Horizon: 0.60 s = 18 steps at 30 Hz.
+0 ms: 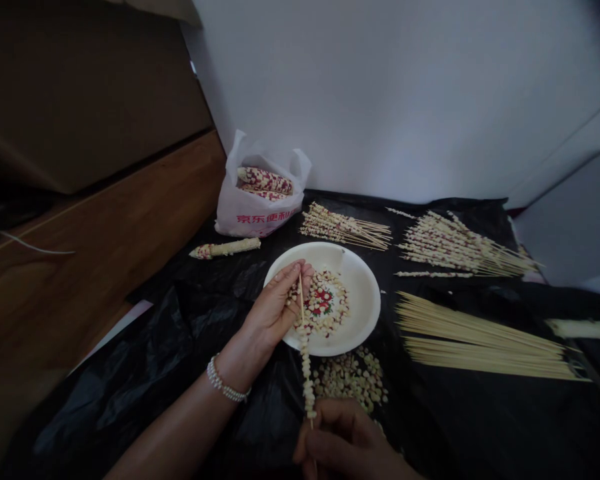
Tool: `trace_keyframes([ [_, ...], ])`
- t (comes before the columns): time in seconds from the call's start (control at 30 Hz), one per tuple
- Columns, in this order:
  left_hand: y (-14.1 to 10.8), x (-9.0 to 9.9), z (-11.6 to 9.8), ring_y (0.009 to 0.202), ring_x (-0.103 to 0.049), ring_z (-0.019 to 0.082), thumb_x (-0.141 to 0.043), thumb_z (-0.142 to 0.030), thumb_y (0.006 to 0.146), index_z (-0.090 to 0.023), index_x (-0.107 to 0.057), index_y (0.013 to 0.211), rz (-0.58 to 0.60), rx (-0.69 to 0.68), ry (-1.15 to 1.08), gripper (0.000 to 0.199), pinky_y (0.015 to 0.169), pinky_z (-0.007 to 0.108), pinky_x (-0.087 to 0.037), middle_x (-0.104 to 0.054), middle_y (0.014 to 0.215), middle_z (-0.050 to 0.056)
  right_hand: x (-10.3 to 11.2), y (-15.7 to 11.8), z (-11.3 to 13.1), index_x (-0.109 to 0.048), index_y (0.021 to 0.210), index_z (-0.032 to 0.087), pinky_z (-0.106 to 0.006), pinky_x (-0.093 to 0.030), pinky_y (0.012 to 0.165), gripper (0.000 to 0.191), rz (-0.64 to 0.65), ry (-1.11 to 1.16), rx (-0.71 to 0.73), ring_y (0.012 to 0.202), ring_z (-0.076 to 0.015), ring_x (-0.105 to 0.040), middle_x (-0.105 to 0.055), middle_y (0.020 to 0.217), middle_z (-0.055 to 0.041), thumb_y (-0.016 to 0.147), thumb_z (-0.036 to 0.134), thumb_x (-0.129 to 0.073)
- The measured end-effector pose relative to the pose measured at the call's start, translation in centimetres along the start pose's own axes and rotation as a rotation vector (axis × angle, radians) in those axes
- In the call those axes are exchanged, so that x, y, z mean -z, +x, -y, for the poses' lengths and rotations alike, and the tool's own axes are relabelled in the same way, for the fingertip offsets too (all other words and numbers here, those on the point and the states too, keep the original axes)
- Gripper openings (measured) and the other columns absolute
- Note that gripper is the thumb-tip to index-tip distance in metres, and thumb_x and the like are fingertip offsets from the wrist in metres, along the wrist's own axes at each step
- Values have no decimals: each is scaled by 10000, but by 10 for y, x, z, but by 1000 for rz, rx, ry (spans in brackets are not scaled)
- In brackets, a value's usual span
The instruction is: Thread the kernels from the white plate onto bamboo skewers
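Evidently well under way, by my reading. Through the head view I am working with 2 bare hands above a black plastic sheet (165, 333). My right hand (347, 437) is clenching the lower end of a thin pale wooden stick (301, 300), just below the last threaded kernel; the stick is slanting up over the near rim of a round white bowl (364, 307). My left hand (275, 307) is reaching over the bowl, fingertips meeting around the stick's upper tip; whether they are pinching the stick itself or a kernel, I cannot tell.

This stick: pale corn kernels (307, 380) are filling its lower stretch; the upper stretch is showing bare. I am judging it part-filled.

Done: a smaller heap of cream-and-maroon strung skewers (330, 225) is lying behind the bowl, a larger, spread-out heap (445, 243) farther right. Too tangled; I am not counting.

Left: a fanned bundle of bare straw-coloured sticks (470, 333) is lying right of the bowl. Loose cream-and-maroon kernels (337, 313) are covering part of the bowl's floor; another pile of loose kernels (355, 380) is sitting on the sheet, nearer me. Whole speckled cobs (265, 179) are showing inside a white plastic bag with red lettering (229, 205); a mostly stripped cob (230, 248) is lying beside it.
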State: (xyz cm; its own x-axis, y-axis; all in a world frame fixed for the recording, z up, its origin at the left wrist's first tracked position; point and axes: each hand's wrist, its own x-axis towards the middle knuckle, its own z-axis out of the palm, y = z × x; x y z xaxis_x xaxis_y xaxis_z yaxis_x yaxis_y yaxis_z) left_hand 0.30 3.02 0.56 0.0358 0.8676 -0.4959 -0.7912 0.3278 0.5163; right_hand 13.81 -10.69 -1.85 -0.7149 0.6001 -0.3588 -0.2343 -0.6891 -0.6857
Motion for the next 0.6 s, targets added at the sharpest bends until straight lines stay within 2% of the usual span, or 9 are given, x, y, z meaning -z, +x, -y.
trace_keyframes([
  [0.23, 0, 0, -10, 733, -700, 135, -505, -66, 877, -77, -653, 989, 18, 175, -183, 186, 670, 197, -587, -715, 835, 98, 3, 4, -8, -660, 773, 147, -151, -337, 438, 359, 6, -22, 50, 469, -41, -516, -625, 591, 12, 780, 506, -670],
  [0.47, 0, 0, -12, 759, -694, 123, -527, -8, 833, -89, -645, 1041, 13, 162, -201, 252, 697, 181, -570, -717, 892, 91, 5, 3, -9, -638, 788, 141, -151, -329, 432, 367, -10, -21, 5, 435, -29, -479, -608, 584, 25, 782, 507, -667],
  [0.6, 0, -1, -12, 737, -692, 123, -524, -41, 852, -83, -643, 1035, 20, 190, -204, 222, 679, 180, -573, -713, 869, 95, 5, 4, -11, -633, 783, 143, -150, -299, 405, 382, 5, -17, 22, 404, -23, -447, -592, 566, 34, 773, 524, -664],
])
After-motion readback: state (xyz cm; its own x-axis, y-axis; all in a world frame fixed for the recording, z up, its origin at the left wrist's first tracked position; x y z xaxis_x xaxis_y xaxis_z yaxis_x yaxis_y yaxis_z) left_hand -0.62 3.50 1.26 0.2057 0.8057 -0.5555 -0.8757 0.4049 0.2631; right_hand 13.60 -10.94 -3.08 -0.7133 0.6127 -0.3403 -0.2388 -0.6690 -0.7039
